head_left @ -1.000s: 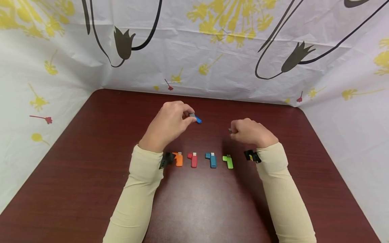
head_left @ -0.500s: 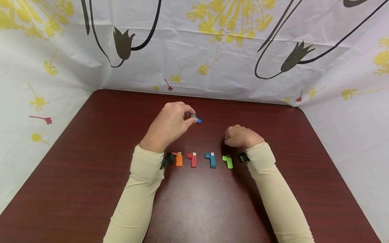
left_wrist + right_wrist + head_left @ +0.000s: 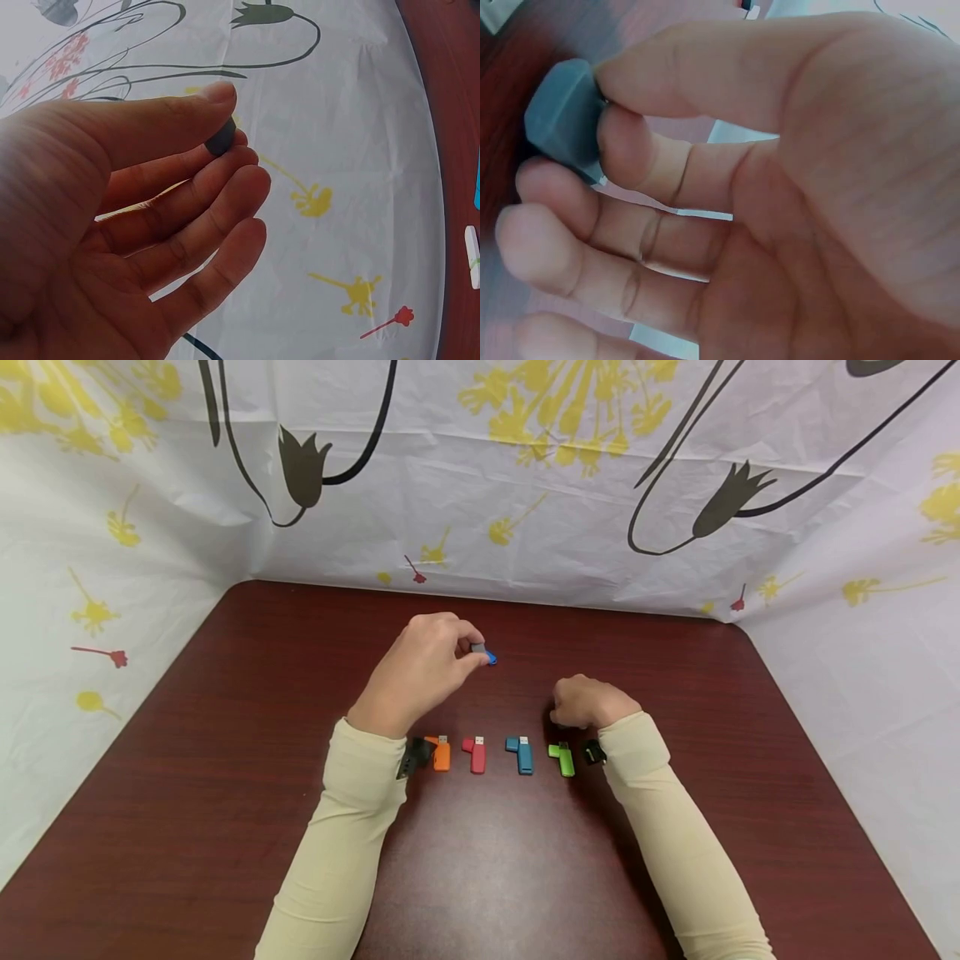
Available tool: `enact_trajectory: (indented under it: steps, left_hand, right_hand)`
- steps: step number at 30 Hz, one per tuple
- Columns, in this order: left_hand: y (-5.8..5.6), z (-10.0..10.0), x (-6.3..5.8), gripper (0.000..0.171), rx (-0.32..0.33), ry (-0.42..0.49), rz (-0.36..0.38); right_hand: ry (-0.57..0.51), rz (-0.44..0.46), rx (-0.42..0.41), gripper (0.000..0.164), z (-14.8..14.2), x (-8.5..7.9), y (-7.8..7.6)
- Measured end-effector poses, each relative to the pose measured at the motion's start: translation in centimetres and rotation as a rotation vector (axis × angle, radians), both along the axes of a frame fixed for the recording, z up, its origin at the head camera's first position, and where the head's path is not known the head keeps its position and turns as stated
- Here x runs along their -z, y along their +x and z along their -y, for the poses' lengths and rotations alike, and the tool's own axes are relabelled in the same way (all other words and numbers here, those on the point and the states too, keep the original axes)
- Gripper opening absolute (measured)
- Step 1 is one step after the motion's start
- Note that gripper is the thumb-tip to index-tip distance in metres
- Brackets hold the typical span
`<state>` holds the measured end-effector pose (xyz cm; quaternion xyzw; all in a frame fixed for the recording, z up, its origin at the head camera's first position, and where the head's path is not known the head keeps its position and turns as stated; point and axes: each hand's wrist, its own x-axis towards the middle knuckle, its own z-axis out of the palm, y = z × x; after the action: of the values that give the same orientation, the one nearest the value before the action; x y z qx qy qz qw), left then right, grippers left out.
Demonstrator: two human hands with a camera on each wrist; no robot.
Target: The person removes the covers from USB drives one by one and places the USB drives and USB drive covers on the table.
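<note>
My left hand hovers over the middle of the dark red table. Its thumb and forefinger pinch a small blue USB drive by its grey end. My right hand is curled low over the table, just behind the green USB drive. In the right wrist view its thumb and forefinger pinch a small grey cap. Nearer me lie an orange drive, a red drive and a teal drive, in one row with the green one.
A white cloth printed with yellow flowers and dark tulips walls the table at the back and both sides. Black wrist-worn devices sit at both cream cuffs. Bare tabletop lies to the left, to the right and in front of the row.
My right hand has moved left and toward me, ending just behind the green drive. My left hand has held its place with the blue drive.
</note>
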<state>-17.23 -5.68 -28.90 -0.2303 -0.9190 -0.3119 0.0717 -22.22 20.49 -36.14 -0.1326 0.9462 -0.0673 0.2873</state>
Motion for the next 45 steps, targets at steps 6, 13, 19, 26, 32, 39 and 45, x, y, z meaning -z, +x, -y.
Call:
enact_trajectory:
  steps: [6,13,19,26,32,39,45]
  left_hand:
    - [0.0,-0.2,0.1,0.016,0.004,-0.010,-0.006]
    - [0.0,-0.3,0.3,0.017,0.016,-0.029,-0.019]
    - [0.2,-0.5,0.3,0.020,0.021,-0.035,-0.013]
    - [0.0,-0.7,0.2,0.024,0.025,-0.038,0.016]
    - [0.1,-1.2,0.1,0.026,0.029,-0.040,0.065]
    - [0.2,-1.7,0.0,0.021,0.031,-0.058,0.099]
    - [-0.1,-2.9,0.0,0.018,0.054,-0.075,0.105]
  right_hand:
    - [0.005,0.018,-0.006,0.041,-0.1,0.0,0.1]
    - [-0.057,-0.037,-0.039,0.033,-0.6,-0.6,0.2]
    - [-0.134,-0.153,-0.040,0.019,-1.1,-2.1,0.5]
    - [-0.168,-0.308,-0.014,0.023,-0.7,-4.4,1.6]
    - [-0.159,-0.381,-0.005,0.023,-0.1,-6.1,2.5]
    - [-0.207,-0.446,-0.007,0.023,0.5,-8.0,3.3]
    - [-0.293,-0.499,0.021,0.025,0.7,-9.6,3.6]
